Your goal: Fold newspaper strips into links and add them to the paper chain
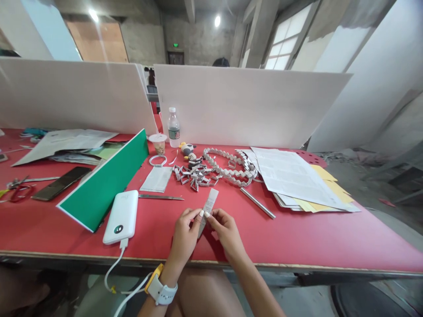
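Between both hands, just above the red table (297,246), is a narrow strip of printed paper (210,200), tilted with its upper end to the right. My left hand (187,233) pinches its left edge between thumb and fingers. On the opposite edge, my right hand (226,231) pinches it too, the two thumbs nearly touching. Beyond the hands lies a pile of small folded paper links (194,176). Beside it, a zigzag chain of folded paper (231,179) is coiled in loops. A metal ruler-like bar (257,202) rests to the right.
At left are a white power bank (122,215) with a cable, a green board (109,180) standing on edge, a craft knife (161,197) and a phone (61,182). Behind stand a water bottle (173,130) and a cup (158,143). Paper sheets (297,176) are stacked at right.
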The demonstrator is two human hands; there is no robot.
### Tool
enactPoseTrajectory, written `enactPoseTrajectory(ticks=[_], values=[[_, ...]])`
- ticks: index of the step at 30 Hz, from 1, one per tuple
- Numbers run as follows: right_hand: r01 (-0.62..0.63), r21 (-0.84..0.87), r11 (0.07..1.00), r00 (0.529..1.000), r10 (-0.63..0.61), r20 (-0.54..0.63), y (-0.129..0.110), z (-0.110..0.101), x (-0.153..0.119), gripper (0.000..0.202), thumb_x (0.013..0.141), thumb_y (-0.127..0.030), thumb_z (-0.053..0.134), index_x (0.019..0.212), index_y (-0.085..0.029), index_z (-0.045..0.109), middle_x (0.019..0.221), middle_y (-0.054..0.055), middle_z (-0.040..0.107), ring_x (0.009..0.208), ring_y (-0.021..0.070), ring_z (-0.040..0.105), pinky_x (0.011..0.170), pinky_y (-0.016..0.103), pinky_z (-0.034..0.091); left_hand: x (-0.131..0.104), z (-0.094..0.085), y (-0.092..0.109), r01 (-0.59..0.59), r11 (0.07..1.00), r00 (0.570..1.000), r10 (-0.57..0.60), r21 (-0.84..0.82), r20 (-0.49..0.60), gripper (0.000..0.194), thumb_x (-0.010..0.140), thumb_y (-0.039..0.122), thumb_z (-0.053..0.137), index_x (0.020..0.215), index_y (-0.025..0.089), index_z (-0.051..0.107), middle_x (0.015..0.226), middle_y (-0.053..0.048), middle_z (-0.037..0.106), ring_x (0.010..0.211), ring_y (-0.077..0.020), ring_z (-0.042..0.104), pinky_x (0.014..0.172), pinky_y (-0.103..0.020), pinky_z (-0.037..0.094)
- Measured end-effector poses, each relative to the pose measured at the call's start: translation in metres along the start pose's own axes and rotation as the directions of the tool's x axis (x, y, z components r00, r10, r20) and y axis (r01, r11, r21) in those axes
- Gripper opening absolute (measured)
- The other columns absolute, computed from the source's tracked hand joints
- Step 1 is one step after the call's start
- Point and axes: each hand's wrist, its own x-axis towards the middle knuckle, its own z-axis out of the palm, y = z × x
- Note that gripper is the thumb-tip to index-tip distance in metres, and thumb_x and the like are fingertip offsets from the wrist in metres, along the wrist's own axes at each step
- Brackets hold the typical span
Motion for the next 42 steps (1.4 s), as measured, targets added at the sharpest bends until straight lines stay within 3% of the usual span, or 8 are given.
enactPoseTrajectory(ticks=[8, 16, 22, 26, 29, 32, 36, 42], values=[[-0.106, 0.074, 0.992, 0.992, 0.111, -0.060, -0.003, -0.006, 0.003, 0.038, 0.065, -0.050, 0.071, 0.064, -0.016, 0.054, 0.048, -0.008, 0.041, 0.041, 0.0036, 0.027, 0.040, 0.019, 0.024, -0.006, -0.003, -0.001, 0.009, 0.998, 0.990, -0.017, 0.055, 0.139, 0.027, 0.086, 0.034, 0.050, 0.093, 0.018, 0.070, 0.078, -0.005, 0.066, 0.072, -0.0149, 0.061, 0.067, -0.024, 0.046], [-0.105, 0.079, 0.991, 0.992, 0.110, -0.066, -0.009, -0.017, 0.009, 0.036, 0.059, -0.046, 0.075, 0.058, -0.015, 0.057, 0.045, -0.007, 0.042, 0.041, 0.0038, 0.032, 0.040, 0.018, 0.025, -0.007, -0.002, -0.001, 0.132, 0.991, 0.980, -0.131, 0.004, 0.152, 0.028, 0.082, 0.039, 0.054, 0.083, 0.016, 0.070, 0.083, -0.007, 0.071, 0.077, -0.0181, 0.063, 0.072, -0.026, 0.047], [-0.244, 0.075, 0.967, 0.965, 0.250, -0.074, -0.010, -0.021, 0.012, 0.036, 0.057, -0.048, 0.072, 0.057, -0.015, 0.056, 0.042, -0.006, 0.044, 0.036, 0.0049, 0.035, 0.037, 0.019, 0.027, -0.008, -0.008, -0.001, 0.181, 0.983, 0.972, -0.175, -0.027, 0.159, 0.022, 0.077, 0.033, 0.058, 0.088, 0.016, 0.068, 0.080, -0.005, 0.071, 0.070, -0.0167, 0.064, 0.064, -0.024, 0.050], [-0.095, -0.240, 0.966, 0.973, 0.040, -0.226, -0.007, -0.031, 0.015, 0.033, 0.068, -0.048, 0.063, 0.062, -0.016, 0.059, 0.045, -0.003, 0.048, 0.040, 0.0099, 0.043, 0.041, 0.023, 0.034, -0.010, -0.013, -0.002, 0.069, 0.993, 0.979, -0.086, 0.100, 0.184, 0.019, 0.080, 0.027, 0.054, 0.089, 0.019, 0.069, 0.079, -0.004, 0.070, 0.067, -0.0148, 0.063, 0.061, -0.023, 0.048], [0.067, -0.654, 0.753, 0.898, -0.331, -0.290, -0.002, -0.040, 0.010, 0.027, 0.079, -0.040, 0.053, 0.073, -0.017, 0.065, 0.068, 0.006, 0.063, 0.062, 0.0181, 0.057, 0.058, 0.030, 0.044, -0.013, -0.012, -0.005, -0.027, 0.965, 0.983, -0.022, 0.261, 0.181, 0.021, 0.082, 0.021, 0.050, 0.090, 0.020, 0.069, 0.079, -0.005, 0.068, 0.071, -0.0156, 0.063, 0.063, -0.024, 0.047], [0.241, -0.879, 0.411, 0.798, -0.600, -0.062, 0.001, -0.047, -0.004, 0.027, 0.087, -0.032, 0.044, 0.093, -0.018, 0.066, 0.091, 0.011, 0.067, 0.086, 0.0232, 0.060, 0.073, 0.036, 0.046, -0.014, -0.011, -0.008, -0.099, 0.913, 0.983, 0.029, 0.396, 0.180, 0.024, 0.084, 0.016, 0.046, 0.090, 0.021, 0.069, 0.078, -0.005, 0.066, 0.072, -0.0156, 0.063, 0.065, -0.025, 0.046], [0.587, -0.809, 0.044, 0.720, -0.485, 0.496, 0.003, -0.052, -0.026, 0.031, 0.092, -0.029, 0.043, 0.117, -0.022, 0.059, 0.113, 0.008, 0.066, 0.109, 0.0200, 0.056, 0.099, 0.040, 0.036, -0.013, -0.015, -0.011, -0.191, 0.833, 0.976, 0.107, 0.519, 0.188, 0.027, 0.084, 0.012, 0.044, 0.093, 0.022, 0.068, 0.077, -0.003, 0.062, 0.071, -0.0142, 0.060, 0.064, -0.024, 0.045], [0.611, -0.790, -0.056, 0.735, -0.330, 0.592, 0.012, -0.052, -0.040, 0.042, 0.091, -0.037, 0.045, 0.130, -0.022, 0.049, 0.125, 0.010, 0.059, 0.122, 0.0224, 0.048, 0.106, 0.047, 0.027, -0.015, -0.017, -0.003, -0.343, 0.618, 0.939, 0.251, 0.707, 0.236, 0.029, 0.083, 0.007, 0.047, 0.098, 0.023, 0.066, 0.083, -0.005, 0.060, 0.079, -0.0176, 0.055, 0.069, -0.029, 0.045]])
